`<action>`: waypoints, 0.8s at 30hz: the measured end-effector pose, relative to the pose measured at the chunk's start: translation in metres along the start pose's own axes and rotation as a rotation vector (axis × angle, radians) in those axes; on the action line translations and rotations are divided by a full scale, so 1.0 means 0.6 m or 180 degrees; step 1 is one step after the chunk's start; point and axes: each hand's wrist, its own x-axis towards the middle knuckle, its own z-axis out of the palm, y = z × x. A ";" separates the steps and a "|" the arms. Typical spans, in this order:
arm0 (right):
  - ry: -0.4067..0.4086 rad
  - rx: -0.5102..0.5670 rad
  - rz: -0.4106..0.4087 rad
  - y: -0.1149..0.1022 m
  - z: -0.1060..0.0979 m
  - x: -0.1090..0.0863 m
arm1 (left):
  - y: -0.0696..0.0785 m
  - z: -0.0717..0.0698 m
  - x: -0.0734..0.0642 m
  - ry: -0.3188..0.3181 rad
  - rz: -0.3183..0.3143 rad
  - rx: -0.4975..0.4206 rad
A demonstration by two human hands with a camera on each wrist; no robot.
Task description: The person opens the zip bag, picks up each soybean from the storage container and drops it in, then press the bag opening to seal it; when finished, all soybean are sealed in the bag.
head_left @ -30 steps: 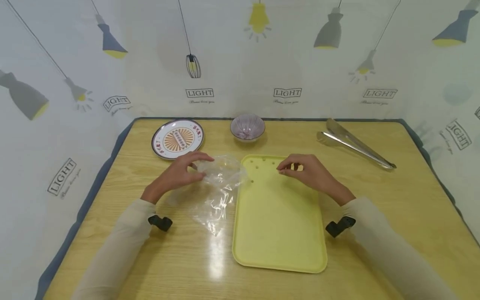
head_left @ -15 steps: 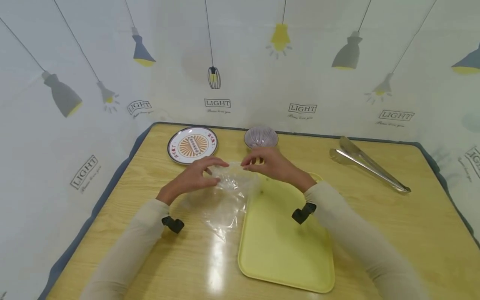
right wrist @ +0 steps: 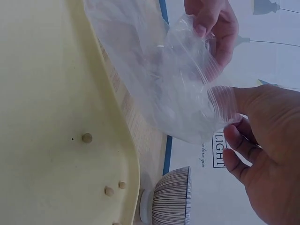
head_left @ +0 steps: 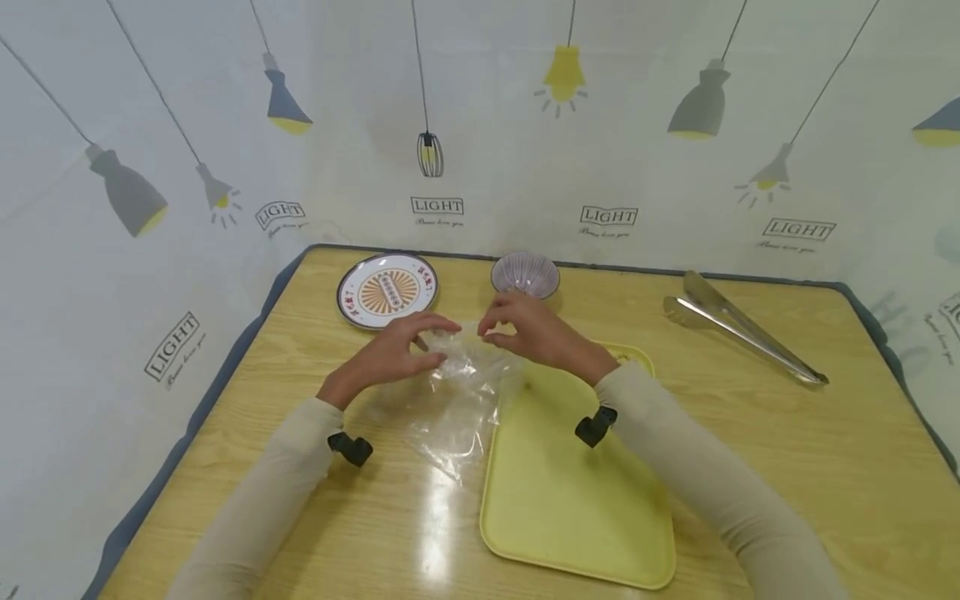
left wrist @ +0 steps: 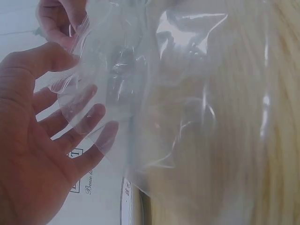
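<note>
Beside the yellow tray, the left hand holds the clear bag between thumb and spread fingers while the right hand, newly come over from the tray, pinches the bag's rim, so both hands now seem to work its mouth.

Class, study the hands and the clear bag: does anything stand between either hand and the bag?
Nothing visible does: the wrist views show the left hand and right hand both touching the clear bag near its ribbed edge. The bowl stands beyond, not between.
</note>
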 end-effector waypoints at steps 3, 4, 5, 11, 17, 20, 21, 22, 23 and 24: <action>-0.0023 -0.0036 0.0041 -0.001 -0.001 0.000 | 0.003 0.000 0.001 0.0021 -0.0026 -0.0001; -0.0028 -0.0028 0.0057 -0.001 -0.001 0.000 | 0.004 -0.001 0.002 0.0023 -0.0030 -0.0004; -0.0030 -0.0019 0.0066 -0.001 -0.002 -0.001 | 0.004 -0.001 0.002 0.0023 -0.0033 -0.0006; 0.0099 0.0119 0.0113 -0.005 -0.026 -0.009 | 0.000 -0.001 0.006 -0.0003 -0.0011 -0.0007; 0.0424 0.0218 0.0262 0.009 -0.067 -0.036 | 0.002 0.000 0.006 -0.0022 -0.0040 -0.0045; 0.0528 0.0147 0.0383 0.031 -0.076 -0.058 | 0.003 0.000 0.008 -0.0038 -0.0075 -0.0070; 0.0514 0.0114 0.0424 0.038 -0.077 -0.067 | 0.005 0.000 0.009 -0.0042 -0.0083 -0.0075; 0.0484 0.0076 0.0467 0.043 -0.076 -0.076 | 0.005 0.001 0.010 -0.0043 -0.0086 -0.0073; 0.0428 0.0039 0.0503 0.049 -0.072 -0.085 | 0.006 0.001 0.011 -0.0045 -0.0085 -0.0078; 0.0351 0.0017 0.0528 0.054 -0.067 -0.093 | 0.006 0.002 0.012 -0.0050 -0.0092 -0.0085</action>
